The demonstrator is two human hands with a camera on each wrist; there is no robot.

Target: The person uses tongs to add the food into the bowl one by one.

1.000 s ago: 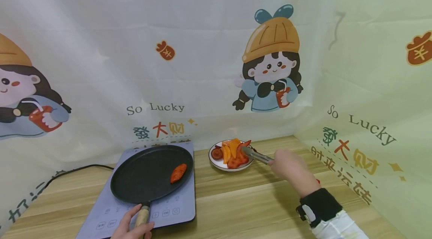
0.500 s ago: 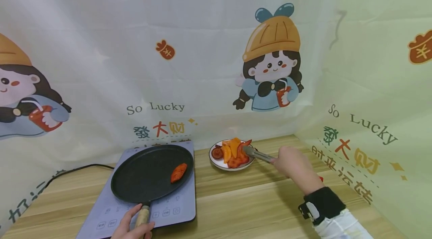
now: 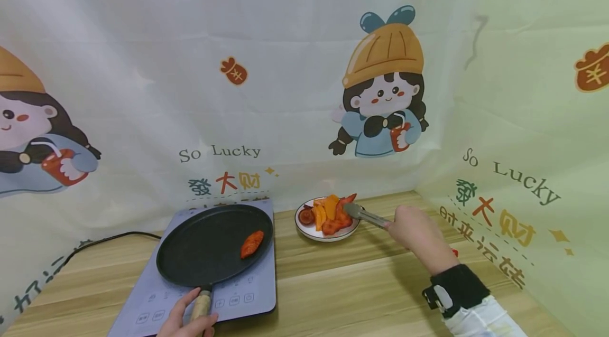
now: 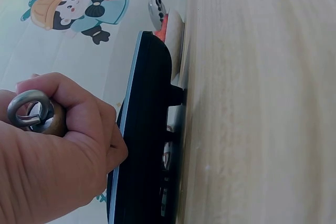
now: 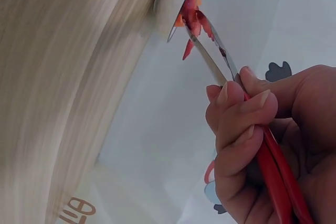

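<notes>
My left hand point(image 3: 187, 321) grips the wooden handle point(image 3: 201, 305) of a flat black frying pan point(image 3: 204, 247). One reddish piece of meat point(image 3: 252, 244) lies at the pan's right side. Tongs point(image 3: 373, 217) with metal arms and red handles point(image 5: 275, 177) are held in my right hand point(image 3: 416, 228), fingers wrapped around them. Their tips are at a red, wing-like piece of meat point(image 3: 341, 221) on a white dark-rimmed plate point(image 3: 309, 231). In the right wrist view, the tong arms straddle part of that piece. Orange slices point(image 3: 330, 206) and a round brown piece point(image 3: 306, 216) share the plate.
Beneath the pan is a pale induction cooktop point(image 3: 261, 289), its black cord point(image 3: 114, 235) running left. The wooden table point(image 3: 333, 289) extends in front of the plate and right of the cooktop. A printed cloth point(image 3: 285, 115) hangs behind and along the right side.
The tongs and right hand have moved slightly right. The red piece at their tips has shifted right on the plate, its end now higher. My left hand and the pan stay put.
</notes>
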